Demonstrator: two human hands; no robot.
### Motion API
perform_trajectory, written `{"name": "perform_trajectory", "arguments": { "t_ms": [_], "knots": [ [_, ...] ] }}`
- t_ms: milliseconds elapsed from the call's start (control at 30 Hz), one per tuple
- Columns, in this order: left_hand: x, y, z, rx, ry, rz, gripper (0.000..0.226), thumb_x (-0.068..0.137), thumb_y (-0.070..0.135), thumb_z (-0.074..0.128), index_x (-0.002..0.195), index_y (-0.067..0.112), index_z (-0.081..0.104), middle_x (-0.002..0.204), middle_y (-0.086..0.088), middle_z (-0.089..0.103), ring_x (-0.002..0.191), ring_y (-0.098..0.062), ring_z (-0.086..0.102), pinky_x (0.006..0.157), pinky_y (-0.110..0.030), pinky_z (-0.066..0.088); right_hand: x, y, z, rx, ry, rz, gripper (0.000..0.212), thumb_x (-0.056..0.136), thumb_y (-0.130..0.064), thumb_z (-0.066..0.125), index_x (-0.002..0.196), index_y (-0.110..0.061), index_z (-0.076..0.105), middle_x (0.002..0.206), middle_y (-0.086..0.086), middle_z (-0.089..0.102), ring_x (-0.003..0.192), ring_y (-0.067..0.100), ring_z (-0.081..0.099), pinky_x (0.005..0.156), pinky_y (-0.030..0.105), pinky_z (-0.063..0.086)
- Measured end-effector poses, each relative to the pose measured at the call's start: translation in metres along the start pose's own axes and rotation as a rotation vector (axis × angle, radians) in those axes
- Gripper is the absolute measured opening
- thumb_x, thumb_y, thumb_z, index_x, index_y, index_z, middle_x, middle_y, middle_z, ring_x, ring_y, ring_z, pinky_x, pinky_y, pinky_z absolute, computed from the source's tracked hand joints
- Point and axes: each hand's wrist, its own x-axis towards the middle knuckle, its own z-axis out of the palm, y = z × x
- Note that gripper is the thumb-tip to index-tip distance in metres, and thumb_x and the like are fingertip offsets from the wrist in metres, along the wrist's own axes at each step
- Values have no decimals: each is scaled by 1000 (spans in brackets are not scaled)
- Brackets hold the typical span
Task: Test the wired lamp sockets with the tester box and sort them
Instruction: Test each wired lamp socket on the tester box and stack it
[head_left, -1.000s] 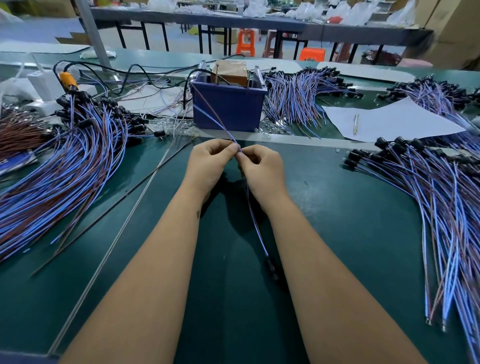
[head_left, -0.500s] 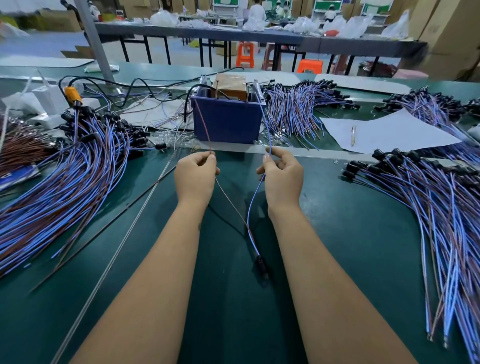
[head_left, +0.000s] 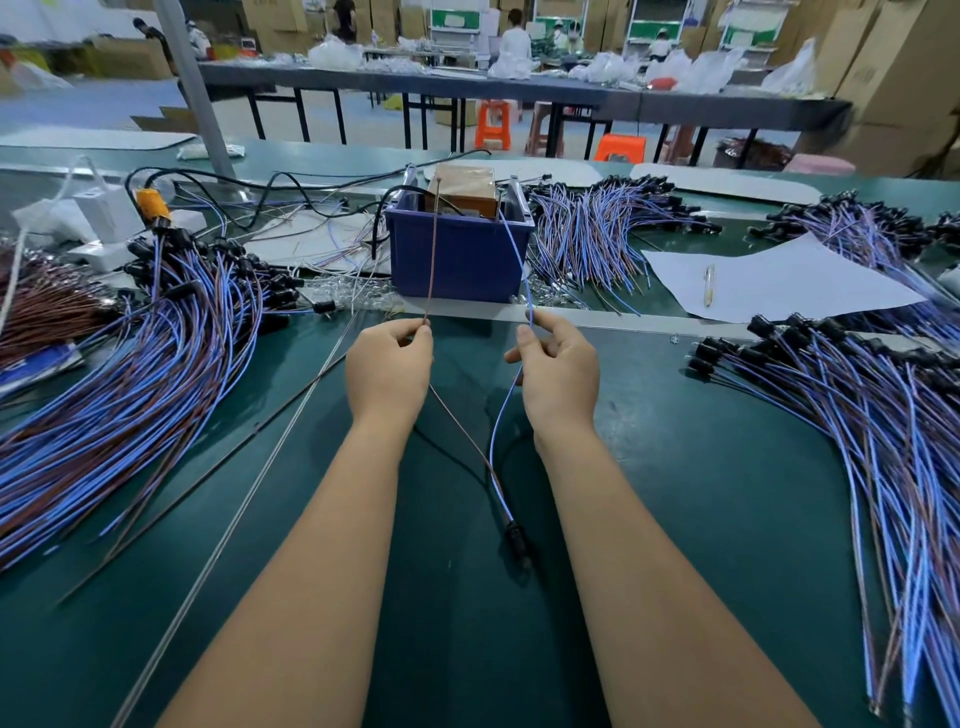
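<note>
My left hand (head_left: 388, 370) pinches the limp brown lead (head_left: 432, 249), my right hand (head_left: 558, 375) the blue lead (head_left: 519, 260), light socket (head_left: 516, 535) dangling, best held near the tips.

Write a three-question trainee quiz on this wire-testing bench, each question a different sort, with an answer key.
1. True or false: the left hand pinches the blue wire.
2. Multiple choice: the black socket of the held pair lies A) inside the blue bin, B) on the green mat between the forearms, C) on the white paper.
3. Fill in: the right hand pinches the ____ wire.

Key: 1 false, it pinches the brown wire; 2 B; 3 blue.
</note>
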Motion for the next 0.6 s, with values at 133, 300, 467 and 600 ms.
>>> {"name": "perform_trajectory", "arguments": {
  "t_ms": [133,300,467,600],
  "knots": [
    [2,-2,-1,6,14,-12,37,92,25,58,56,34,56,52,8,59,54,-16,49,60,-32,45,2,2,0,-6,10,2,22,97,-22,56,116,-30,64,58,-11,63,53,-2,51,68,32,51],
    [4,-3,-1,16,10,-16,35,92,25,57,58,34,58,53,10,59,53,-13,49,60,-28,43,2,4,1,-20,7,-2,23,97,-22,57,117,-29,64,58,-11,63,53,-4,51,65,28,48],
    [7,-4,-2,17,2,-29,29,93,26,58,66,35,63,54,13,60,44,-1,48,54,-24,39,2,5,1,-40,-1,-2,23,96,-23,58,117,-29,65,58,-12,64,52,-3,50,59,23,45],
    [9,-5,-2,16,-11,-28,17,93,26,58,81,33,67,59,14,61,42,7,50,52,-22,37,2,4,1,-43,-6,0,23,96,-23,58,117,-30,65,56,-14,63,52,-3,50,59,24,45]
  ]
}}
